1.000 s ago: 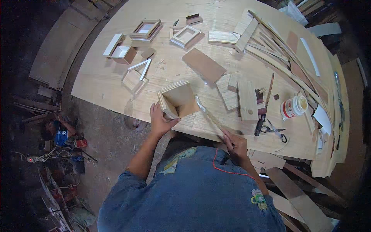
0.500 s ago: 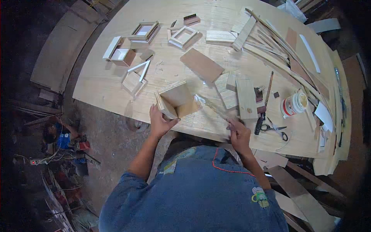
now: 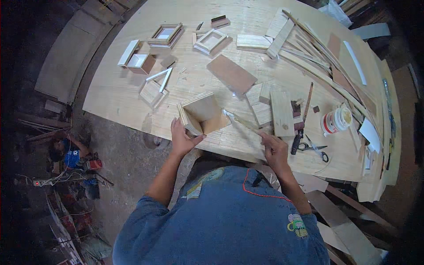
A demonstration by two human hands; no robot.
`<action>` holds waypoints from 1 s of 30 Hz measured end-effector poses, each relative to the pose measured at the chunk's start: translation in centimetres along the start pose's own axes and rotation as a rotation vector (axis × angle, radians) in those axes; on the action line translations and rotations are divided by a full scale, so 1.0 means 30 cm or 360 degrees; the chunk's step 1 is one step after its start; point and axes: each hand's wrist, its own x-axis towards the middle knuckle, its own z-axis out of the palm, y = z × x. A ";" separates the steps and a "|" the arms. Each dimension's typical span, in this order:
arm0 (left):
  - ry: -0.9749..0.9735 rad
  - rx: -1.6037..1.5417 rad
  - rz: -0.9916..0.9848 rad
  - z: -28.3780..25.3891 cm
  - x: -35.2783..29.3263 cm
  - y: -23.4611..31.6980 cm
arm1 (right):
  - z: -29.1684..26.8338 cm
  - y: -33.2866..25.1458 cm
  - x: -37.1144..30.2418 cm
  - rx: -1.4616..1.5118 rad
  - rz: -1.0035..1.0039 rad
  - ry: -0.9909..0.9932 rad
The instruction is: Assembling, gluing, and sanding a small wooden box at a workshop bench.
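Note:
My left hand (image 3: 182, 140) grips the near left edge of a small open plywood box (image 3: 198, 107), its thumb along the bottom edge. Two upright walls and a base panel of the box show, meeting in a corner. In my right hand (image 3: 276, 151) is a thin wooden stick (image 3: 245, 123), pinched at its near end and pointing up to the left. The stick's far tip looks whitish and meets the right edge of the box's base panel. Whether it is a plain stick or a brush is too small to tell.
Small wooden frames (image 3: 211, 42) and a white-lined box (image 3: 141, 63) stand further back. A thin brown board (image 3: 232, 74) and wood blocks (image 3: 282, 112) lie beyond the stick. Scissors (image 3: 314, 148) and an open white tub (image 3: 336, 121) are at right, near long strips (image 3: 313, 57). Someone in blue (image 3: 72, 158) sits far left.
My right hand has shifted slightly, and the stick, blurred before, now shows more sharply with its tip at the panel's edge. My left hand and the box stay put.

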 end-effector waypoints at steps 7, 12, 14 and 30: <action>-0.0005 0.0018 0.0012 0.004 0.000 -0.019 | -0.042 0.005 -0.021 0.0012 0.0020 -0.0025; -0.0118 -0.0163 -0.0056 -0.024 -0.012 -0.023 | -0.048 0.012 -0.060 0.0445 0.0356 0.0069; -0.0116 -0.0368 -0.0183 -0.036 -0.028 -0.032 | -0.042 -0.021 -0.058 0.0701 0.0675 0.0036; 0.0391 -0.0912 0.0299 -0.264 0.090 0.292 | 0.085 -0.024 -0.061 0.1233 0.0933 -0.0014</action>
